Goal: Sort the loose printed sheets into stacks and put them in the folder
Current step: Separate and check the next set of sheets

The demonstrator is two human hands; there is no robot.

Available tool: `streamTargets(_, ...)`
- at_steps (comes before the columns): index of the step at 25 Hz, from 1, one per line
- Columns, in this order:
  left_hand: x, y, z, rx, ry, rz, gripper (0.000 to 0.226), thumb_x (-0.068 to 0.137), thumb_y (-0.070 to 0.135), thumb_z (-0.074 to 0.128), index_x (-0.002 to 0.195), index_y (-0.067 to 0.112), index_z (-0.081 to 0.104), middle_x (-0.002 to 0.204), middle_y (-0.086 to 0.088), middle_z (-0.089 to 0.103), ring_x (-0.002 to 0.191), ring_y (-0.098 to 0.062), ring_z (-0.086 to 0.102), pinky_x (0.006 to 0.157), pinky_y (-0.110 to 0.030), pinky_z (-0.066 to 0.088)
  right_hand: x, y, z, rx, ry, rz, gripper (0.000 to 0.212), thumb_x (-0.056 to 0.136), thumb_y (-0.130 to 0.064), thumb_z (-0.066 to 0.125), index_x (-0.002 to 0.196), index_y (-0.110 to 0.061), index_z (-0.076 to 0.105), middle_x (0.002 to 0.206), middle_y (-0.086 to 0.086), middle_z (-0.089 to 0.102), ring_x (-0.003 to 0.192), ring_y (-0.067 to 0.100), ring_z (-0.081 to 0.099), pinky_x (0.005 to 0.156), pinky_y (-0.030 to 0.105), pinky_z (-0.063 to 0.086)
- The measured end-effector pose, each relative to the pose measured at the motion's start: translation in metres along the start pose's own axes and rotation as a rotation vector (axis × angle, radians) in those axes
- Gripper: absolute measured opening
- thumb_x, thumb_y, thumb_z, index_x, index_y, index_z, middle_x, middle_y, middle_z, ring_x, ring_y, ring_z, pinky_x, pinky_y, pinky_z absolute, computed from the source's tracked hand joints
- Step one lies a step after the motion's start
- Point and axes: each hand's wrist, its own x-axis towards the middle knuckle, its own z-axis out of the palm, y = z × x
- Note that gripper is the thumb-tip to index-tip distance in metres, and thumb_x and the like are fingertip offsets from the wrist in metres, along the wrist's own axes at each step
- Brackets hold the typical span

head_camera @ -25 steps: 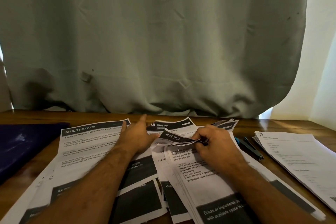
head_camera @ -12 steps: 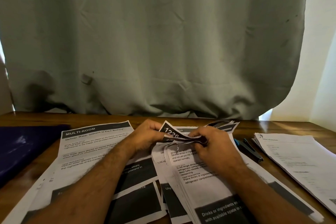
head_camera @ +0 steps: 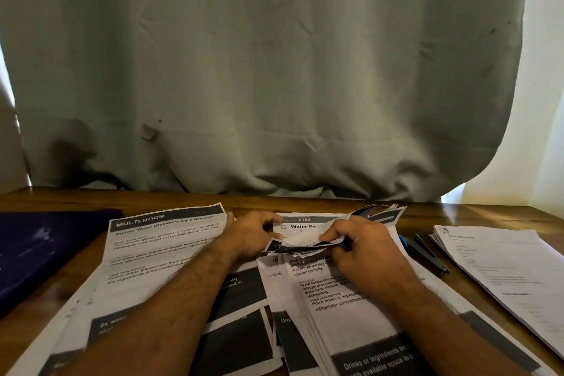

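Over sheets (head_camera: 335, 299): right hand (head_camera: 363, 249) pinching (fingers curled).

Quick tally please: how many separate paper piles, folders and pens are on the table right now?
Paper piles: 3 — left pile, middle pile that both hands are leafing through, right pile
Dark blue folder: 1
Pens: 2, as far as I can tell
Total: 6

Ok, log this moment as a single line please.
phase: sorting | left hand: holds top corners of middle stack | right hand: pinches bent-back sheets | folder: far left, untouched
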Motion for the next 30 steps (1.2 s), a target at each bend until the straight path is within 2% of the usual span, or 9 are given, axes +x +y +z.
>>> streamTargets(5, 0.001, -0.004, -0.007, -0.271, -0.071, 0.005, 0.037, 0.095, 0.012, 0.065, 0.126, 0.031, 0.065, 0.140, 0.003, 0.059, 0.131, -0.016, 0.051, 0.120, -0.051, 0.027, 0.000, -0.001, -0.002, -0.026, -0.016, -0.028, 0.017, 0.089, -0.024, 0.069, 0.098, -0.038, 0.068, 0.104, -0.016, 0.054, 0.094, 0.001, 0.053, 0.073, 0.005, 0.040)
streamTargets(8, 0.001, 0.000, -0.009, -0.457, -0.068, 0.032, 0.029, 0.093, 0.010, 0.067, 0.117, 0.027, 0.070, 0.126, 0.002, 0.066, 0.107, -0.008, 0.064, 0.088, -0.027, 0.054, -0.001, -0.003, -0.003, -0.047, -0.028, -0.042, 0.016, 0.090, -0.024, 0.068, 0.102, -0.035, 0.068, 0.108, -0.013, 0.056, 0.101, 0.003, 0.053, 0.085, 0.013, 0.045)
streamTargets(11, 0.002, 0.010, -0.002, -0.605, 0.043, 0.021, 0.029, 0.085, 0.010, 0.077, 0.109, 0.025, 0.070, 0.108, -0.002, 0.072, 0.095, -0.013, 0.071, 0.073, -0.026, 0.060, -0.003, -0.005, -0.004, -0.056, -0.013, -0.055, 0.016, 0.090, -0.025, 0.068, 0.102, -0.034, 0.068, 0.109, -0.012, 0.056, 0.103, 0.004, 0.054, 0.092, 0.019, 0.049)
streamTargets(14, 0.004, 0.021, 0.005, -0.639, 0.201, 0.001, 0.052, 0.084, 0.008, 0.078, 0.123, 0.029, 0.050, 0.094, 0.000, 0.070, 0.077, -0.008, 0.069, 0.051, -0.016, 0.053, -0.003, -0.004, -0.002, -0.043, 0.020, -0.067, 0.017, 0.089, -0.023, 0.069, 0.104, -0.031, 0.070, 0.110, -0.011, 0.058, 0.103, 0.006, 0.055, 0.094, 0.021, 0.050)
streamTargets(17, 0.003, 0.021, 0.007, -0.837, 0.251, -0.050, 0.031, 0.096, 0.011, 0.064, 0.123, 0.025, 0.062, 0.111, -0.002, 0.074, 0.080, -0.010, 0.073, 0.059, -0.024, 0.060, -0.001, -0.002, -0.002, -0.044, 0.057, -0.081, 0.017, 0.088, -0.021, 0.069, 0.102, -0.030, 0.071, 0.107, -0.011, 0.060, 0.100, 0.004, 0.056, 0.096, 0.021, 0.049)
streamTargets(20, 0.000, 0.014, 0.003, -1.086, 0.263, -0.129, 0.022, 0.100, 0.012, 0.057, 0.119, 0.020, 0.065, 0.109, -0.006, 0.075, 0.085, -0.022, 0.077, 0.075, -0.045, 0.064, 0.001, 0.003, -0.005, -0.047, 0.109, -0.108, 0.018, 0.085, -0.019, 0.070, 0.101, -0.027, 0.074, 0.101, -0.014, 0.060, 0.095, 0.002, 0.054, 0.096, 0.019, 0.046)
streamTargets(22, 0.000, 0.012, 0.001, -1.138, 0.247, -0.144, 0.021, 0.101, 0.013, 0.055, 0.119, 0.019, 0.064, 0.108, -0.007, 0.075, 0.087, -0.026, 0.077, 0.080, -0.050, 0.063, 0.002, 0.005, -0.006, -0.069, 0.124, -0.117, 0.019, 0.085, -0.019, 0.069, 0.102, -0.027, 0.074, 0.094, -0.018, 0.054, 0.090, 0.000, 0.051, 0.092, 0.016, 0.045)
streamTargets(25, -0.002, 0.015, 0.002, -1.155, 0.251, -0.147, 0.018, 0.102, 0.014, 0.053, 0.116, 0.021, 0.063, 0.110, -0.008, 0.074, 0.091, -0.028, 0.076, 0.083, -0.051, 0.062, 0.003, 0.008, -0.004, -0.085, 0.127, -0.123, 0.020, 0.086, -0.020, 0.069, 0.104, -0.026, 0.074, 0.099, -0.015, 0.059, 0.091, 0.001, 0.053, 0.091, 0.016, 0.046)
streamTargets(30, -0.008, 0.016, 0.002, -1.102, 0.244, -0.063, 0.022, 0.100, 0.011, 0.056, 0.118, 0.018, 0.066, 0.109, -0.007, 0.076, 0.092, -0.024, 0.076, 0.082, -0.047, 0.062, 0.006, 0.006, -0.004, -0.090, 0.184, -0.141, 0.020, 0.089, -0.022, 0.068, 0.108, -0.027, 0.071, 0.107, -0.008, 0.064, 0.100, 0.008, 0.059, 0.096, 0.027, 0.051)
